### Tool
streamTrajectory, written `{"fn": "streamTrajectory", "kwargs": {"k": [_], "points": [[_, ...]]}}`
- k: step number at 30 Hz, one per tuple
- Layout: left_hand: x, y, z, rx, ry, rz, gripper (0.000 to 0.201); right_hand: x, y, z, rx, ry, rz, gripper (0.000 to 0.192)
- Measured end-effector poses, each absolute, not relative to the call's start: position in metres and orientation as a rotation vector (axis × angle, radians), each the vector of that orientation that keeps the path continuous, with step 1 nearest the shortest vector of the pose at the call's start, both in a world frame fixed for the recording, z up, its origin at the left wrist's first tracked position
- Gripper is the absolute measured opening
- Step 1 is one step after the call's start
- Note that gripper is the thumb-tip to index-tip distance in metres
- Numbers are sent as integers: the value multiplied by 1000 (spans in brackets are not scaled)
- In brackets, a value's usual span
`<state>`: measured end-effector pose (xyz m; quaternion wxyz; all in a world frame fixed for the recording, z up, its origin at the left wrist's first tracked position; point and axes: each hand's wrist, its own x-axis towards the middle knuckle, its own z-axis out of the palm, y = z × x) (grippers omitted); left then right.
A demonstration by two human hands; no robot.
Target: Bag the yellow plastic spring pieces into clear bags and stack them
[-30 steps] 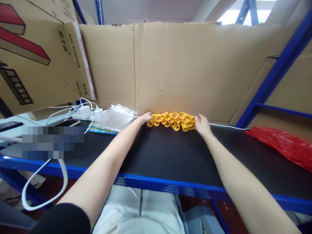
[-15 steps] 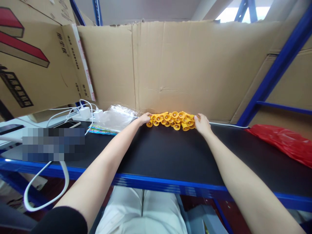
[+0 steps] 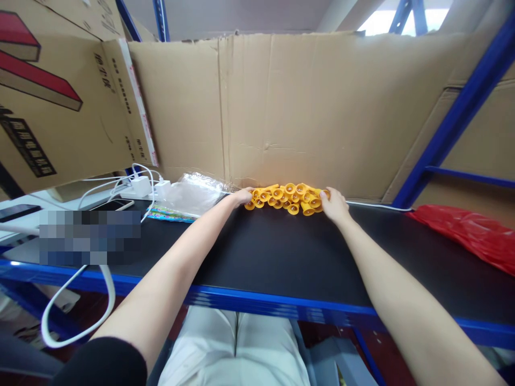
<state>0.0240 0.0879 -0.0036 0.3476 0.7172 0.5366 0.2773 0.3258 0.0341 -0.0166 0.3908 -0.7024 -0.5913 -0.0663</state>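
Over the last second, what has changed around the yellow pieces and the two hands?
Very little. The left hand and right hand bracket the pile of yellow pieces against the cardboard wall as before; the pile looks slightly tighter and nearer the wall. Nothing was picked up or released. The red bag, clear bag and chargers have not moved.

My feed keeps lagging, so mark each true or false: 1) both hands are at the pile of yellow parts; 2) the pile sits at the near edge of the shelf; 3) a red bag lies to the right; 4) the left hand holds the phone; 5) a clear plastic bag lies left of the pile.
1) True: the left hand and right hand flank the yellow parts.
2) False: the pile is at the back, against the cardboard.
3) True: the red bag.
4) False: the phone lies untouched by the chargers.
5) True: the clear plastic bag.
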Motion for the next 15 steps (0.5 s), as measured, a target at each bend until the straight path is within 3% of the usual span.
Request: {"fn": "streamTrajectory", "kwargs": {"k": [11,15], "points": [[51,72,1,1836,1322,731,60,329,30,-15,-1870,-1378,-176,46],[47,73,1,1905,1434,702,68,331,31,-16,-1879,-1375,-193,44]]}}
